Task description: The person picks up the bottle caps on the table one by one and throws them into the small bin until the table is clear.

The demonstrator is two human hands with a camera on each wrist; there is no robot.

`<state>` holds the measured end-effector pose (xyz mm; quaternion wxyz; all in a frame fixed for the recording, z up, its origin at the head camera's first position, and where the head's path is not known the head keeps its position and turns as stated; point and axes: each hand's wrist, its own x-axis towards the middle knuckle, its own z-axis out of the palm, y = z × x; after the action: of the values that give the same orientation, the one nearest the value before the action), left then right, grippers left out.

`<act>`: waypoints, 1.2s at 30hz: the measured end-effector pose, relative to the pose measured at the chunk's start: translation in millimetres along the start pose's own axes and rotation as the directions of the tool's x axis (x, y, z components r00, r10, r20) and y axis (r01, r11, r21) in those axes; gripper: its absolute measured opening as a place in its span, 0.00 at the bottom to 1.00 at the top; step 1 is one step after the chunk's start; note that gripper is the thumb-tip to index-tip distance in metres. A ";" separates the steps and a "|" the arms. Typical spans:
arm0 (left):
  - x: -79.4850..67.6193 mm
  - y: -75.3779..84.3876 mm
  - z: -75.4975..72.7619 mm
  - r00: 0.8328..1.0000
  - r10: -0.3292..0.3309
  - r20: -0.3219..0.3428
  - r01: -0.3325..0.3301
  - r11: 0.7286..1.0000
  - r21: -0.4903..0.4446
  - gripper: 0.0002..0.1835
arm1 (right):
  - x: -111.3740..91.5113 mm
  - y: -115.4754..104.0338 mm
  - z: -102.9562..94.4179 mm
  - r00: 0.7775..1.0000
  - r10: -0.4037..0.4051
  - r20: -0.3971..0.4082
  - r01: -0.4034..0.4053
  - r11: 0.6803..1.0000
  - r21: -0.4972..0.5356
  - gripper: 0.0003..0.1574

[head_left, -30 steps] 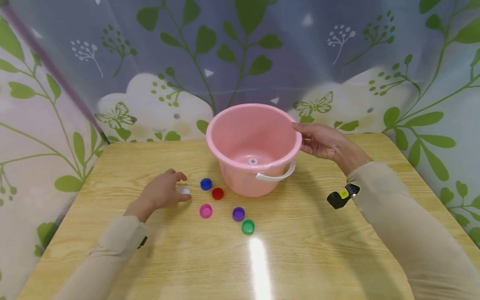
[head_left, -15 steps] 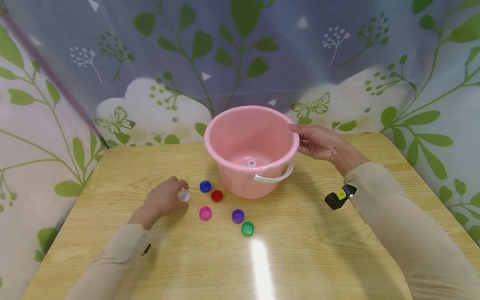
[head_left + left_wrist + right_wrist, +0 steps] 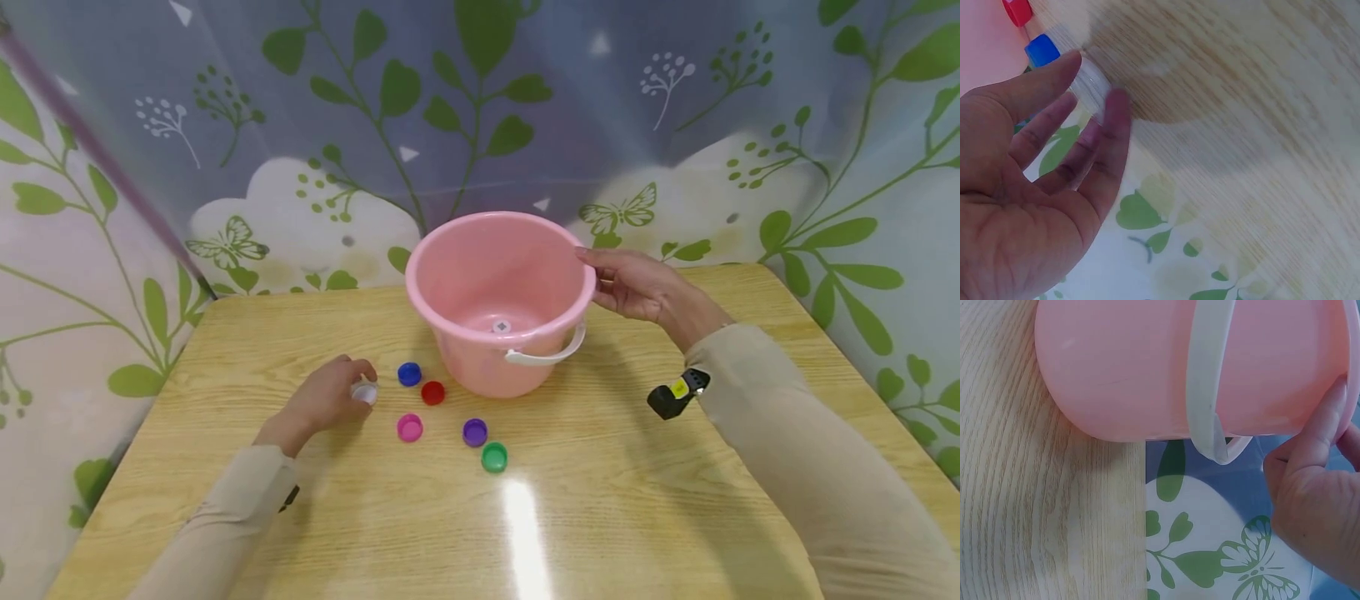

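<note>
My left hand (image 3: 324, 398) pinches a white bottle cap (image 3: 365, 393) by its sides, low over the table left of the other caps. In the left wrist view the thumb and a finger lie at opposite edges of the same white cap (image 3: 1092, 86). My right hand (image 3: 637, 286) grips the right rim of a pink bucket (image 3: 491, 367), thumb over the edge and fingers beneath it outside. The bucket stands upright, with its white handle (image 3: 1207, 381) hanging down. Near the left hand lie a blue cap (image 3: 409, 374), a red cap (image 3: 432, 392) and a pink cap (image 3: 410, 427).
A purple cap (image 3: 475, 432) and a green cap (image 3: 494, 457) lie in front of the bucket on the wooden table (image 3: 615, 517). A leaf-patterned wall (image 3: 337, 208) rises right behind the table's back edge, with more of it on both sides.
The left fingers have closed in on the white cap, which now shows tilted between them. The right hand keeps its hold on the bucket rim, and the other caps lie as before.
</note>
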<state>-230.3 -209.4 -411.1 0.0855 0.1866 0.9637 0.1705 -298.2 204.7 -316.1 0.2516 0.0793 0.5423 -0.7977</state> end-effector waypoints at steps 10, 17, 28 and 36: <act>3.5 -2.9 -2.4 0.999 -0.006 0.049 0.004 0.999 0.039 0.18 | -0.5 1.0 0.2 1.000 -0.015 0.002 0.015 1.000 -0.001 0.15; 0.9 -3.2 -10.5 1.000 0.000 -0.004 0.000 0.998 0.057 0.17 | -1.0 1.3 0.0 1.000 -0.019 0.003 0.019 1.000 0.002 0.13; 7.5 30.6 -73.9 0.992 0.012 -0.128 -0.012 1.000 -0.002 0.21 | -0.3 1.5 -1.6 1.000 -0.020 -0.006 0.020 1.000 0.006 0.16; 14.0 66.0 -126.8 0.967 0.007 -0.253 -0.025 0.998 -0.066 0.22 | 0.0 2.6 -0.4 1.000 -0.018 0.005 0.018 1.000 0.013 0.13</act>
<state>-250.3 -184.0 -271.2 -0.0330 0.1680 0.9589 0.2264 -297.0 204.3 -318.4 0.2450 0.0741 0.5370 -0.8038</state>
